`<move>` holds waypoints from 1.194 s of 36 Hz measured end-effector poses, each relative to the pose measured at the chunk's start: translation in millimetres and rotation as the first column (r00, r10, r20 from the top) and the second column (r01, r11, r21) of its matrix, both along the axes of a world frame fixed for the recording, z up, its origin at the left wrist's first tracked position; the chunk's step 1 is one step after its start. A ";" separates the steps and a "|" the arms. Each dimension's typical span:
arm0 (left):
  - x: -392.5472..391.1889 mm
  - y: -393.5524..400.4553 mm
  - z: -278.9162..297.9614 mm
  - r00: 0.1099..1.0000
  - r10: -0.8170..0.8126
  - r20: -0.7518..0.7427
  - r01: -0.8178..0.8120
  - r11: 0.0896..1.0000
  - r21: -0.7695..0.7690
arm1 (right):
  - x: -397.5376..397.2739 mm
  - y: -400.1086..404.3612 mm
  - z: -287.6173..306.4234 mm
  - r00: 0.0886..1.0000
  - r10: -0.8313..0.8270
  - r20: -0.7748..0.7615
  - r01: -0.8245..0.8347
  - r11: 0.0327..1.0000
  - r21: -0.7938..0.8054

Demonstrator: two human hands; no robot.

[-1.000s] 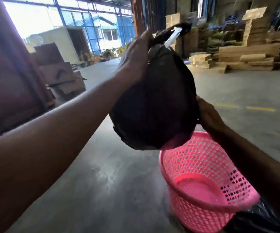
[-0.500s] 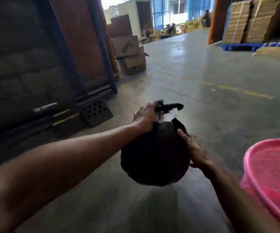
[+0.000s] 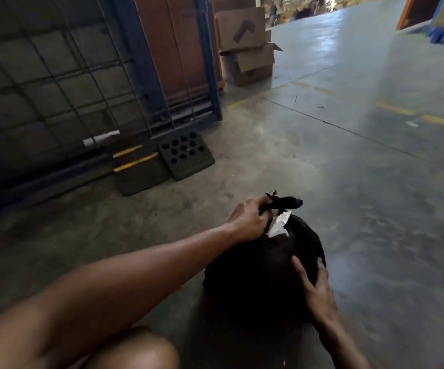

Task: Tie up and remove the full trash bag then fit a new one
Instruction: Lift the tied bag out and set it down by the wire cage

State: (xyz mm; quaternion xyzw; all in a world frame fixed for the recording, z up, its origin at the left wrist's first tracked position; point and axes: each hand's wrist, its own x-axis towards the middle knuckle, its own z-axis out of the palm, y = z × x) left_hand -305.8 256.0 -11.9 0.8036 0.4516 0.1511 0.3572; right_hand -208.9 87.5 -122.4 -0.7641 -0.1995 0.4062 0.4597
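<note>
My left hand (image 3: 248, 222) grips the knotted neck of the full black trash bag (image 3: 258, 283); white scrap pokes out there. My right hand (image 3: 315, 286) lies spread-fingered on its side.

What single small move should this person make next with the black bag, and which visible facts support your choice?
Probably let go with both hands and leave the bag on the floor. The black trash bag looks low on the concrete floor, its neck already bunched in the left hand, while the right hand only rests flat on its side. No bin is in view, so fitting a new bag comes after.
</note>
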 end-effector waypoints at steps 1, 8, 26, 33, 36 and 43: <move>-0.5 8.8 3.7 1.000 0.013 0.018 -0.013 1.000 -0.013 | -0.5 10.1 4.6 1.000 0.006 -0.009 -0.006 1.000 0.014; -22.9 98.2 22.7 0.994 0.051 0.095 -0.054 0.998 0.028 | -7.2 109.6 11.1 0.992 0.082 -0.096 -0.077 0.995 0.061; -94.7 303.2 29.9 0.915 0.391 0.098 -0.403 0.887 0.226 | -66.0 391.3 21.2 0.957 0.246 0.157 -0.285 0.904 0.319; -130.8 288.3 9.1 0.929 0.363 -0.065 -0.343 0.915 0.214 | -96.7 433.0 0.5 0.645 0.683 0.341 -0.697 0.710 -0.103; -141.0 274.6 -2.0 0.914 0.400 -0.073 -0.373 0.896 0.242 | -102.2 437.0 -0.1 0.626 0.690 0.364 -0.708 0.698 -0.108; -132.8 247.6 2.3 0.951 0.310 0.013 -0.300 0.906 0.297 | -65.7 410.8 32.1 0.636 0.579 0.511 -0.637 0.767 -0.077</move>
